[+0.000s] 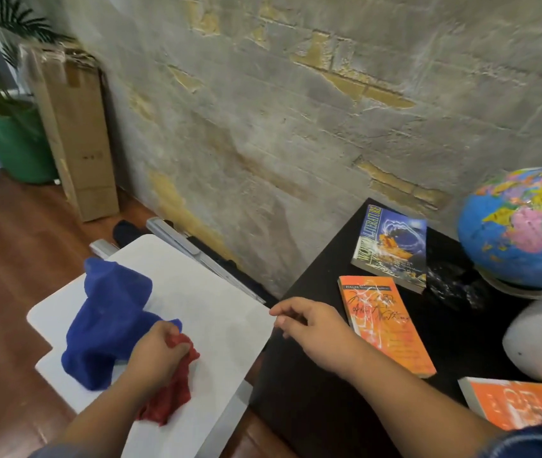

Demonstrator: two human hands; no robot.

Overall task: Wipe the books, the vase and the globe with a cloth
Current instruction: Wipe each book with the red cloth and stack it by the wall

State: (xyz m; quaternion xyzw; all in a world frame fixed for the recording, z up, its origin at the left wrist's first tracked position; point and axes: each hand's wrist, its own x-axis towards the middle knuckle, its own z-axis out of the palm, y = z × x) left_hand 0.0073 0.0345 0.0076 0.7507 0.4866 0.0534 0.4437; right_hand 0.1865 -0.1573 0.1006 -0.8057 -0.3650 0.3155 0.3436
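Two cloths touch: my left grip (157, 352) is clamped on the red cloth (170, 401), could drag the blue cloth (107, 325) off the white desk (213, 309); right grip (315, 332) loose, empty

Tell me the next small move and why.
Probably carry the red cloth over to the orange book beside the right hand: the left hand grips the cloth on the white table, the right hand holds nothing, and no book is being wiped yet.

Setting: domestic or study-type room. Evidence: wood-plank floor (15, 242), distressed brick wall (296, 127), potted palm (8, 140) in the corner, tall cardboard box (78, 143) leaning beside it, black worktop (312, 375) carrying books (390, 249) and globe (520, 229).
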